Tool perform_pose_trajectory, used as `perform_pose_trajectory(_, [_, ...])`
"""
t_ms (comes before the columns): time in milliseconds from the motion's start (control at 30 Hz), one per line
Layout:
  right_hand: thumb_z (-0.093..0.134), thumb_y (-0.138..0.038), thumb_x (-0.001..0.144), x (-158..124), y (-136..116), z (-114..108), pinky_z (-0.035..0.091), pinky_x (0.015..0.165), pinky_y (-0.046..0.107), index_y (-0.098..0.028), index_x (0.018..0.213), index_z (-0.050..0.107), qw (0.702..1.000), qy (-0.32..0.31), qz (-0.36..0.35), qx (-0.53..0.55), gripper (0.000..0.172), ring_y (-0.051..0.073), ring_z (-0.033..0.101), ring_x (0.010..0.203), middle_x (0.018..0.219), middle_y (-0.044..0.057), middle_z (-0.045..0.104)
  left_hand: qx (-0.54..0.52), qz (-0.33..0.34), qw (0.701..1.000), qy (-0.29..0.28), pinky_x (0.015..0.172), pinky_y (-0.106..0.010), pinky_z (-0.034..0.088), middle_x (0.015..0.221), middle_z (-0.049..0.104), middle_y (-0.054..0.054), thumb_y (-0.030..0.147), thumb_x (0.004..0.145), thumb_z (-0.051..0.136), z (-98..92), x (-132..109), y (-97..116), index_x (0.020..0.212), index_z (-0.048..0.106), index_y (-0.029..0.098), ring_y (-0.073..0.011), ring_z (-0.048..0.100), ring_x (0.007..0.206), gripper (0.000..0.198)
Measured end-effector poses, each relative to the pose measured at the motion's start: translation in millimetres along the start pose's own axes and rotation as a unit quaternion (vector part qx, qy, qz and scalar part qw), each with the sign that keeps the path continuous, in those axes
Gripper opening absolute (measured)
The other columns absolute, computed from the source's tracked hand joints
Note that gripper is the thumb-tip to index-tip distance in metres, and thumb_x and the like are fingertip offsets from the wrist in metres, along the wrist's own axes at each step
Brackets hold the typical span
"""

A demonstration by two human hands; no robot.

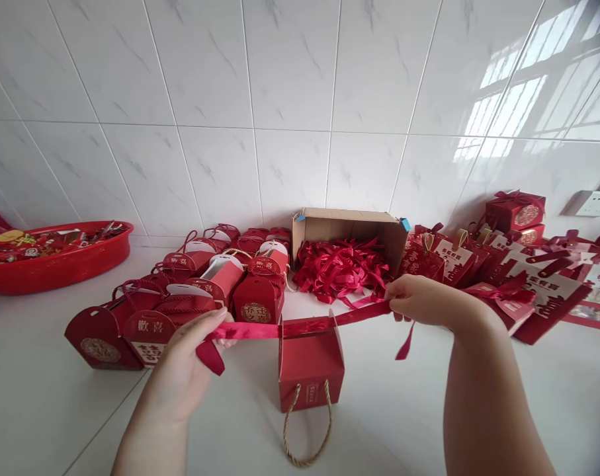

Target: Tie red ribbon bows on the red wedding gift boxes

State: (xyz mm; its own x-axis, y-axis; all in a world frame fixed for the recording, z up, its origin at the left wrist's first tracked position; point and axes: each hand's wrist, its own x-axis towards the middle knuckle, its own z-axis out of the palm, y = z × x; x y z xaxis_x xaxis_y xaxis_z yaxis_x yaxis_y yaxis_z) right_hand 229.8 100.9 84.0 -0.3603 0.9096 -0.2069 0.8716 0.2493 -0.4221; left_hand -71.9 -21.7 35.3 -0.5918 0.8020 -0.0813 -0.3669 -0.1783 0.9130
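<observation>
A dark red ribbon [309, 324] is stretched between my two hands, passing across the top of a small red gift box [312, 377]. My left hand [193, 347] is closed on one end, with a short tail hanging below the fingers. The other end is pinched in my right hand [411, 301], and its tail dangles beneath. The gift box stands upright on the white surface, and a twisted rope handle [307, 459] loops out from its near side. Whether the ribbon touches the box's top edges I cannot tell.
Behind the box, an open cardboard carton [349, 221] spills a heap of red ribbons [342, 268]. Several red gift boxes [101, 340] are grouped to the left, and red gift bags [532, 297] to the right. A red basin [66, 264] of wrapped items stands far left, near the tiled wall [290, 165].
</observation>
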Motion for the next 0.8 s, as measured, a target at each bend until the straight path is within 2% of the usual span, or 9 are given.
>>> perform_pose_trajectory(67, [0.049,-0.016,0.07,-1.5,2.4,-1.0,0.038,0.057,0.028,-0.018,0.061,0.06,1.0,0.005,-0.001,0.008,0.015,0.017,0.056,0.063,0.071,0.005,0.067,-0.055,-0.017,0.998,0.015,0.057,-0.023,0.053,0.066,0.064,0.001,0.014,0.063,0.068,2.8,-1.7,3.6,0.061,0.065,0.018,-0.0131,0.06,0.064,0.005])
perform_pose_trajectory(133, [0.049,-0.016,0.072,-4.7,3.2,-2.0,0.039,0.057,0.028,-0.019,0.076,0.064,0.999,0.02,0.009,0.036,0.016,0.018,0.058,0.063,0.071,0.005,0.067,-0.094,-0.014,0.995,0.007,0.061,-0.025,0.056,0.067,0.065,0.001,0.012,0.068,0.064,4.3,-2.2,6.1,0.063,0.065,0.018,-0.0141,0.063,0.068,0.008])
perform_pose_trajectory(200, [0.049,-0.018,0.074,-8.3,2.4,-2.5,0.04,0.055,0.027,-0.022,0.096,0.063,0.997,0.045,0.02,0.065,0.025,0.018,0.058,0.061,0.069,0.004,0.067,-0.115,-0.001,0.993,-0.005,0.066,-0.027,0.058,0.071,0.066,-0.001,0.013,0.072,0.061,4.3,-2.2,7.9,0.067,0.065,0.018,-0.0161,0.065,0.075,0.008])
perform_pose_trajectory(267, [0.05,-0.021,0.076,-11.0,0.7,-2.5,0.04,0.052,0.026,-0.023,0.103,0.06,0.994,0.078,0.017,0.074,0.029,0.017,0.058,0.058,0.065,0.002,0.065,-0.122,0.007,0.992,-0.016,0.07,-0.029,0.059,0.077,0.069,-0.004,0.014,0.075,0.059,3.4,-2.9,9.3,0.071,0.066,0.018,-0.0185,0.066,0.084,0.009])
perform_pose_trajectory(367, [0.051,-0.025,0.076,-12.0,-1.9,-2.6,0.04,0.049,0.025,-0.023,0.097,0.061,0.986,0.145,-0.004,0.079,0.023,0.015,0.055,0.054,0.064,0.001,0.063,-0.152,0.007,0.987,-0.045,0.076,-0.032,0.059,0.082,0.07,-0.005,0.016,0.076,0.059,2.2,-6.7,11.9,0.071,0.064,0.019,-0.0193,0.065,0.089,0.008])
perform_pose_trajectory(467, [0.051,-0.029,0.077,-12.4,-3.9,-3.9,0.038,0.046,0.024,-0.021,0.085,0.063,0.972,0.209,-0.017,0.104,0.016,0.013,0.05,0.051,0.059,0.0,0.059,-0.193,-0.005,0.98,-0.057,0.076,-0.034,0.059,0.074,0.067,-0.004,0.02,0.074,0.062,1.6,-11.2,14.3,0.064,0.061,0.018,-0.0195,0.065,0.083,0.01])
perform_pose_trajectory(533, [0.052,-0.034,0.078,-14.3,-5.6,-5.7,0.035,0.043,0.023,-0.02,0.077,0.063,0.962,0.237,-0.018,0.132,0.018,0.012,0.045,0.048,0.055,-0.001,0.055,-0.204,-0.013,0.977,-0.063,0.076,-0.035,0.059,0.072,0.065,-0.003,0.022,0.074,0.062,1.7,-13.0,15.5,0.065,0.061,0.017,-0.0203,0.065,0.082,0.01])
perform_pose_trajectory(667, [0.056,-0.039,0.076,-22.3,-13.2,-10.2,0.029,0.039,0.021,-0.019,0.076,0.065,0.946,0.252,-0.027,0.201,0.022,0.008,0.035,0.042,0.049,-0.004,0.045,-0.222,-0.019,0.971,-0.082,0.081,-0.035,0.058,0.076,0.063,-0.004,0.024,0.073,0.062,2.2,-13.9,16.4,0.072,0.063,0.017,-0.021,0.064,0.084,0.007])
perform_pose_trajectory(800, [0.06,-0.041,0.074,-29.3,-22.0,-11.7,0.026,0.037,0.02,-0.018,0.081,0.068,0.927,0.269,-0.045,0.259,0.025,0.008,0.032,0.041,0.049,-0.003,0.046,-0.228,-0.017,0.97,-0.08,0.08,-0.038,0.058,0.08,0.064,-0.006,0.023,0.07,0.06,1.9,-13.1,15.6,0.074,0.063,0.016,-0.0231,0.064,0.086,0.01])
